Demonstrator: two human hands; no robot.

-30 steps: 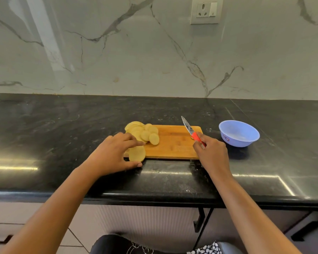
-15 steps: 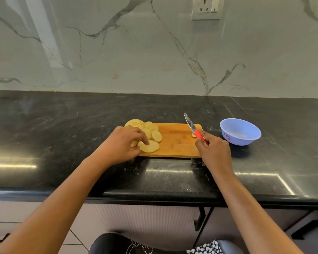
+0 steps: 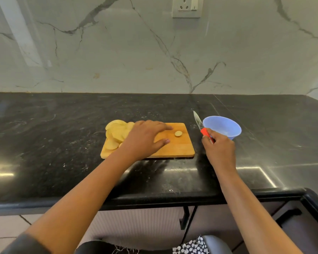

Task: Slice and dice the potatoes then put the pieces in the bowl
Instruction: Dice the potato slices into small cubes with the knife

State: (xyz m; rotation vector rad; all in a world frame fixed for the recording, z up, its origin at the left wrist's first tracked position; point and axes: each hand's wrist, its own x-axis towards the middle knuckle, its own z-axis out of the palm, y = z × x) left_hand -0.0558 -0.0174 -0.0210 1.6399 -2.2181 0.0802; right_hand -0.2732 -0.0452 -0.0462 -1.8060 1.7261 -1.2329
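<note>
Head view: the left hand lies over the cutting board, its fingers straight and spread, holding nothing, the tips near one small slice on the board's right part. A pile of potato slices sits at the board's left end, partly hidden by that hand. Right of the board, the right hand grips a red-handled knife, blade pointing far, just beside the blue bowl on the worktop.

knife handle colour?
Red-orange; the knife handle shows in the head view, gripped by the right hand beside the blue bowl.
</note>
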